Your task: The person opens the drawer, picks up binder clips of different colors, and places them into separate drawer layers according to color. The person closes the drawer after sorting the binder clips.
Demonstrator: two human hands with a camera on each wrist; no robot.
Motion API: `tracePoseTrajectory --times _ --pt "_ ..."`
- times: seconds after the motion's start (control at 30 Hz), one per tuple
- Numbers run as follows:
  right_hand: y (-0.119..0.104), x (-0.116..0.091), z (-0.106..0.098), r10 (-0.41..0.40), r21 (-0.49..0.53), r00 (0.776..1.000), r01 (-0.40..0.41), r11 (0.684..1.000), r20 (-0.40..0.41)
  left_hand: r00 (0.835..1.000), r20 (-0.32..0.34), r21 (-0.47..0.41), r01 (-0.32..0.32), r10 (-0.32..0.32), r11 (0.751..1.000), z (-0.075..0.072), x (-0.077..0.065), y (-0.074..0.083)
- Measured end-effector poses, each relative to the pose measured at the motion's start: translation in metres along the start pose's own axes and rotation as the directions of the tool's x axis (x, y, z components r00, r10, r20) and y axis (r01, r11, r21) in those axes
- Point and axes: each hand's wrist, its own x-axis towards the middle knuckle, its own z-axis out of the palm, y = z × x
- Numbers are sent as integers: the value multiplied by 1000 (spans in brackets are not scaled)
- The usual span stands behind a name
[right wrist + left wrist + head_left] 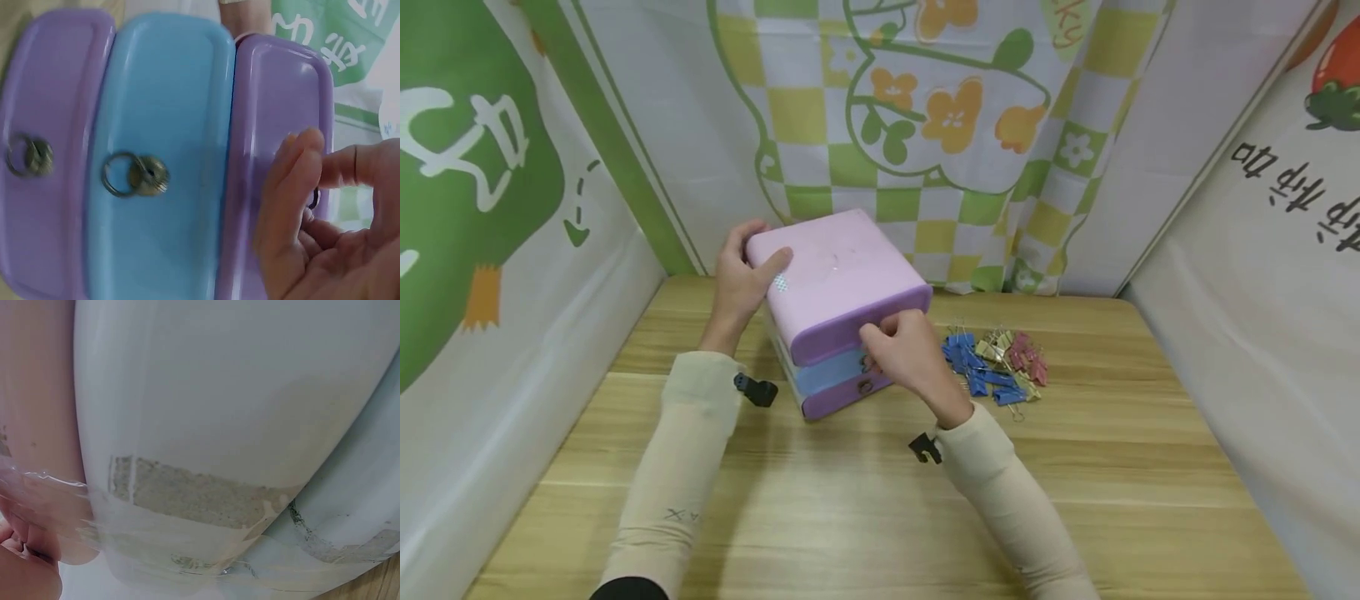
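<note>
My left grip [741, 275] holds the drawer box [846, 271], thumb on top; my right grip [906, 350] pinches its top ring pull [315, 199]. Box on desk [820, 517], left of binder clips [976, 383].

Coloured binder clips [997, 378] dot a wood-grain tabletop [1112, 467] — checkered cloth [951, 204] hangs behind.

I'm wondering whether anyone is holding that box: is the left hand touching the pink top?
Touching. The head view shows it: the left hand is at the box's left side, with its thumb lying across the pink top.
</note>
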Motion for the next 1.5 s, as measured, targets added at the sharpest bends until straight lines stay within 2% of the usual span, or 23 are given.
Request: tracePoseTrajectory --times 0.1,0.2,0.4,0.5,0.9,1.13,1.5 --pt "7 2 1 60 216 992 -84 973 114 1000 -2 -4 -1 1 1000 -1 0 0" --pt "16 4 2 72 343 979 -137 929 193 1000 1 4 -2 2 1000 -1 1 0" --pt "28 1 6 42 477 971 -152 865 233 1000 15 24 2 -3 1000 -1 0 1" --pt "30 -2 7 25 505 972 -143 851 234 1000 11 22 -1 0 1000 -1 0 0" --pt "32 -21 0 15 487 978 -117 866 207 1000 -13 29 1 -1 1000 1 1 -3" --pt "34 -33 -6 3 484 976 -109 868 216 1000 -9 12 9 -8 1000 -1 0 -3" --pt "37 -51 -17 6 436 971 -112 893 237 1000 -18 15 4 -4 1000 0 2 -3"
